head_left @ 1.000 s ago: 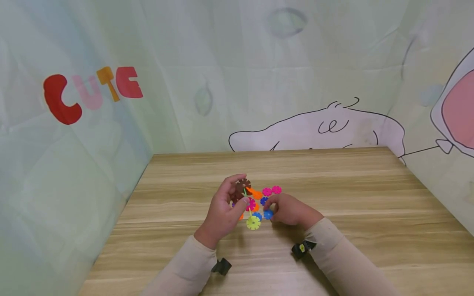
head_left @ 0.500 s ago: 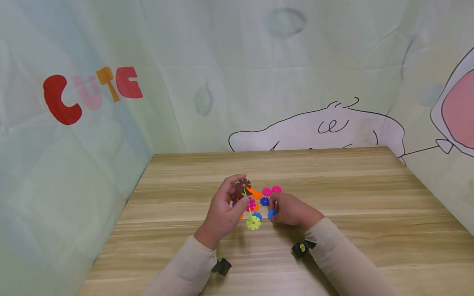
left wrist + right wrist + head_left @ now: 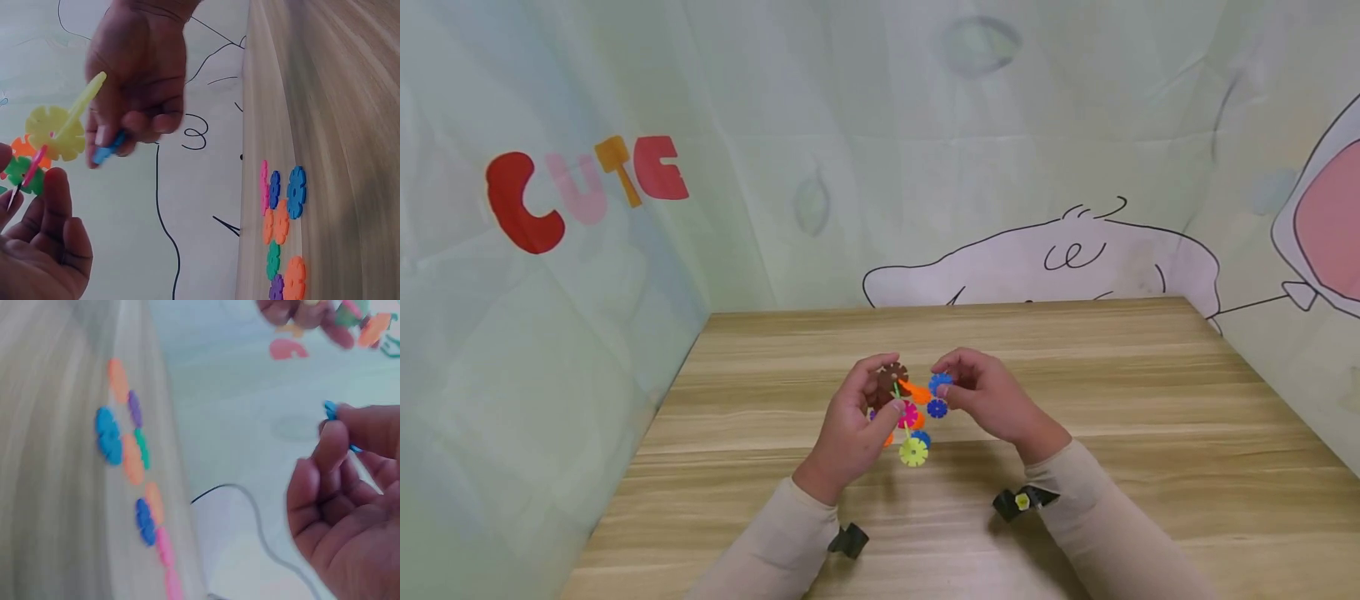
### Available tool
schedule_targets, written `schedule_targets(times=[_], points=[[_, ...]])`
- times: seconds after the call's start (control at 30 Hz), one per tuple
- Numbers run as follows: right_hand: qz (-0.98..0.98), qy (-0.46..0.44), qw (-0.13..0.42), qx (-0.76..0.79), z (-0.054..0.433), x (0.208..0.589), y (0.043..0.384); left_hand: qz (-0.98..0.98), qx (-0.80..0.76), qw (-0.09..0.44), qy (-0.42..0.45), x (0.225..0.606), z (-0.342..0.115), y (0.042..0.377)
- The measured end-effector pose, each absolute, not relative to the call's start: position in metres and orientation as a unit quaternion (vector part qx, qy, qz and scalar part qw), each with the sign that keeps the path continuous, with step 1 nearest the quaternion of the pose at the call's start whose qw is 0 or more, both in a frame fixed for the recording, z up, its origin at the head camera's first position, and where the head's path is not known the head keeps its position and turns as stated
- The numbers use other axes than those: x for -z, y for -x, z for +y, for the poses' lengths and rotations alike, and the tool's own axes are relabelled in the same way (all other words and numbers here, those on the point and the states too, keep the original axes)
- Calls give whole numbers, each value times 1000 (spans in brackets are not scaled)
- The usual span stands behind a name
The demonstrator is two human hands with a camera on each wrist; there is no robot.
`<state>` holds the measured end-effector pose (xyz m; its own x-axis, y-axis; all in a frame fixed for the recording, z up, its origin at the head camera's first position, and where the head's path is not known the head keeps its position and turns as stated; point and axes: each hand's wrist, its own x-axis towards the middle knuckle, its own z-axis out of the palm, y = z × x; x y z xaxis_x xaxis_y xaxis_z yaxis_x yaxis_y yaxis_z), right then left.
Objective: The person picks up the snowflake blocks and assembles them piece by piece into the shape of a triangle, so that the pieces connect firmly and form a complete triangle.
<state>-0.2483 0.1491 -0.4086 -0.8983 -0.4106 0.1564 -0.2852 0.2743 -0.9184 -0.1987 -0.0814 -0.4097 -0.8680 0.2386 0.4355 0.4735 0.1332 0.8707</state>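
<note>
My left hand (image 3: pixel 850 429) holds a cluster of joined plastic snowflake discs; a brown disc (image 3: pixel 893 375), a pink disc (image 3: pixel 909 414) and a yellow disc (image 3: pixel 913 452) show in the head view. In the left wrist view the cluster's yellow disc (image 3: pixel 44 128) has another yellow piece slotted across it, with a green disc (image 3: pixel 22 172) beside the fingers. Just to the right, my right hand (image 3: pixel 1003 404) pinches a blue snowflake disc (image 3: pixel 940 384) between thumb and fingers. That disc (image 3: pixel 330 410) is raised off the table and mostly covered by the fingertips in the right wrist view.
Loose discs lie flat on the wooden table (image 3: pixel 760 500) beneath the hands: a dark blue disc (image 3: pixel 937 408), a lighter blue disc (image 3: pixel 297 192), a purple disc (image 3: pixel 135 409) and several orange, pink and green ones. Printed cloth walls (image 3: pixel 820 167) stand behind and at the sides.
My right hand has lifted the blue disc from the table's front side, moving up and away from me with it. The pink loose discs are now hidden behind that hand. My left hand stays still.
</note>
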Motion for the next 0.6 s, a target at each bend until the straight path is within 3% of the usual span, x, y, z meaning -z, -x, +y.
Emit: schedule_targets(times=[0.3, 0.6], points=[[760, 252, -19, 599, 142, 391, 229, -743, 620, 83, 239, 410, -80, 199], [754, 269, -60, 596, 138, 391, 223, -741, 618, 54, 257, 411, -81, 199]])
